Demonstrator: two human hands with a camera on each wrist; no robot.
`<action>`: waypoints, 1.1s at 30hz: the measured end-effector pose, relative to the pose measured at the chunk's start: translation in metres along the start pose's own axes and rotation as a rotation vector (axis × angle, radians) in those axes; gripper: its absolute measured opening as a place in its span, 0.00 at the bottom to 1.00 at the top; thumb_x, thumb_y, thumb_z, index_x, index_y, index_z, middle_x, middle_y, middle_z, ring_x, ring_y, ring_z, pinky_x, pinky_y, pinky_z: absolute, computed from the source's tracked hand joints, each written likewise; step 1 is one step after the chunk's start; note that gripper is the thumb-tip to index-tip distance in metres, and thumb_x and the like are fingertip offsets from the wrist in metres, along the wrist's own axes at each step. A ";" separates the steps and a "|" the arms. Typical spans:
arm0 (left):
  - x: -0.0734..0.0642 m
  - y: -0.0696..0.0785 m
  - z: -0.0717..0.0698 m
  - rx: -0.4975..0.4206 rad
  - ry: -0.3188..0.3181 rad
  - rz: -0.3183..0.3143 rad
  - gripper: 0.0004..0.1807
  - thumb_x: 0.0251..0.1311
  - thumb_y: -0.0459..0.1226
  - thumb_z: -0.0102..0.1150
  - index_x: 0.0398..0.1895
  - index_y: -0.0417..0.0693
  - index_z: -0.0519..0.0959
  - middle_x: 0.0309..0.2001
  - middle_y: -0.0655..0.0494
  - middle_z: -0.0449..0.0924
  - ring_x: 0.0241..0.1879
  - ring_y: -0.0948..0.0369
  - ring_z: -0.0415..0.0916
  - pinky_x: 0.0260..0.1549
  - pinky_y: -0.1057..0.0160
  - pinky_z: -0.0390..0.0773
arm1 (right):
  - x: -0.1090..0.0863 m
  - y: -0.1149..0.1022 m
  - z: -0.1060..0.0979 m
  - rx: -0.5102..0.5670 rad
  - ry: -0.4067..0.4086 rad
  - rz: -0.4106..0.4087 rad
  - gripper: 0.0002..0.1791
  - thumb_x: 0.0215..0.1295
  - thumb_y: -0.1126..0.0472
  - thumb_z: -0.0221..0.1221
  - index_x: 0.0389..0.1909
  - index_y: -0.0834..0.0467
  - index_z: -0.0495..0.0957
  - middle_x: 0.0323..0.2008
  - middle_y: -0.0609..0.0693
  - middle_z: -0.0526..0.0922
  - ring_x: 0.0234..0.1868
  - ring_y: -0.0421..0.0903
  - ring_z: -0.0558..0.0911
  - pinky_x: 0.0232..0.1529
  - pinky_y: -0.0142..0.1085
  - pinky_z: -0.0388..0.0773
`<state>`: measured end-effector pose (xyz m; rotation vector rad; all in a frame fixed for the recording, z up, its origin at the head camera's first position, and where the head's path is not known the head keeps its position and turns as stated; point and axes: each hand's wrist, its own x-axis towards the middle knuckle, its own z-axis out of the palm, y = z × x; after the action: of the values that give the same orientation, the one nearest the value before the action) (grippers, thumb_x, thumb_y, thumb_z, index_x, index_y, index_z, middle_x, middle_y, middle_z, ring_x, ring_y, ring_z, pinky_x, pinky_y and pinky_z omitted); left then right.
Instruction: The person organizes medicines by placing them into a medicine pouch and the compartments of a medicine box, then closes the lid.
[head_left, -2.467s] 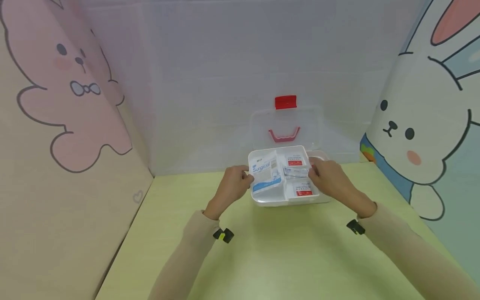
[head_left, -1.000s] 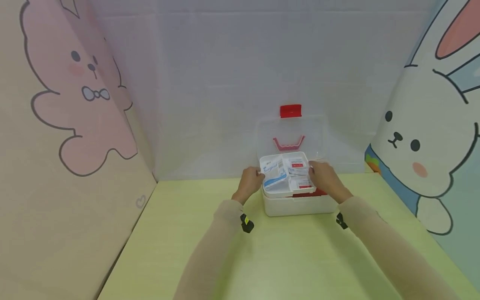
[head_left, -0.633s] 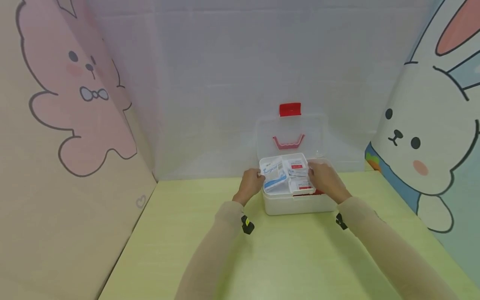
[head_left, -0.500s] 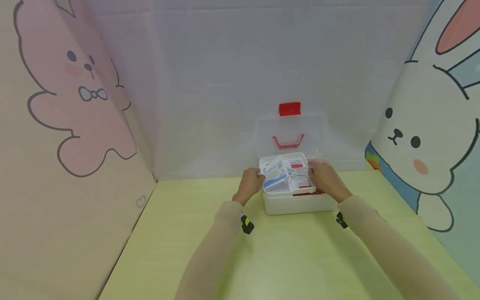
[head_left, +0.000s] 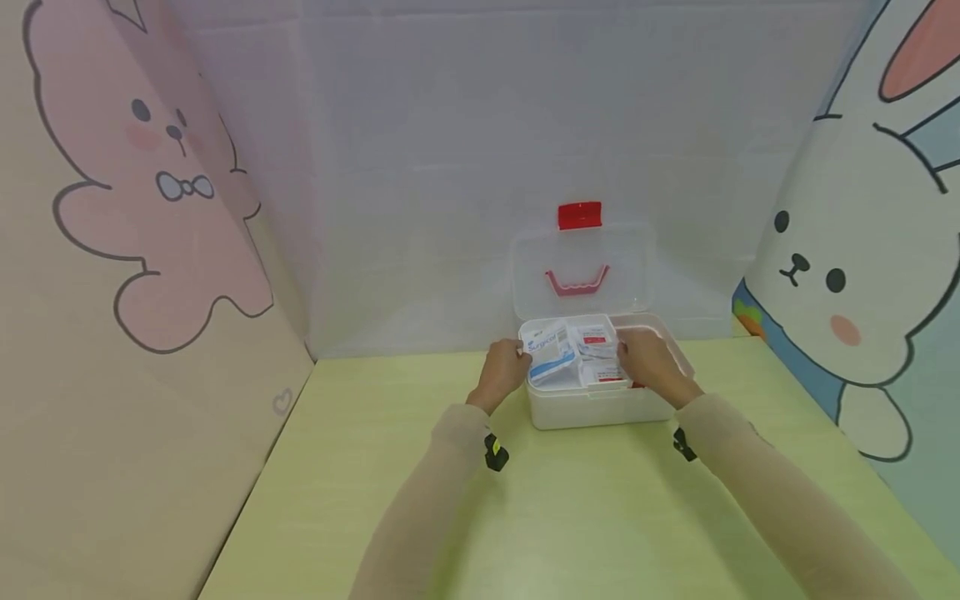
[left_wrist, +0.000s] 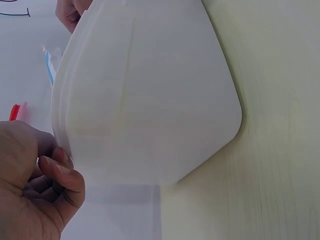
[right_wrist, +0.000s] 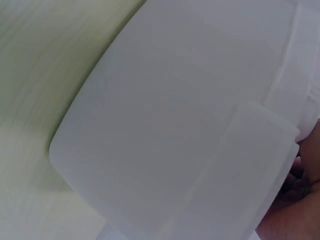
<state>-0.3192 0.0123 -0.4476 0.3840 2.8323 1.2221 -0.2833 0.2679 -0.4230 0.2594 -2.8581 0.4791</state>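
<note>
A white compartment tray (head_left: pixel 561 381) sits in the left part of a white plastic box (head_left: pixel 600 411), level with its rim. It carries a packet printed "Surgical" (head_left: pixel 546 354) and several small white packets with red labels (head_left: pixel 595 336). My left hand (head_left: pixel 504 372) pinches the tray's left edge; the left wrist view shows its curled fingers (left_wrist: pixel 62 172) at the rim. At the tray's right edge, my right hand (head_left: pixel 647 358) grips with curled fingers, over the box's opening. The right wrist view shows mostly the box wall (right_wrist: pixel 165 115), with that hand partly hidden.
The box's clear lid (head_left: pixel 633 258) stands raised behind it, with a red latch (head_left: pixel 580 216) and a red handle (head_left: pixel 577 287). A pale yellow-green table (head_left: pixel 405 400) lies below. A white sheet (head_left: pixel 420 167) hangs at the back, cartoon-printed panels at both sides.
Both hands have lowered the tray from above the box into its left part. Since half a second ago, it has sunk level and the red strip under its front edge is mostly covered.
</note>
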 end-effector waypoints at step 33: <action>-0.009 -0.022 0.021 -0.482 0.206 -0.145 0.31 0.70 0.48 0.47 0.73 0.47 0.61 0.65 0.47 0.70 0.67 0.49 0.67 0.65 0.48 0.69 | -0.020 0.039 -0.022 0.157 0.136 0.185 0.26 0.76 0.54 0.42 0.64 0.70 0.65 0.51 0.70 0.74 0.51 0.67 0.74 0.52 0.61 0.73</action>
<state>-0.3121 0.0104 -0.4788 0.0308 2.5265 1.9299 -0.2683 0.3141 -0.4191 -0.0118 -2.7265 0.7291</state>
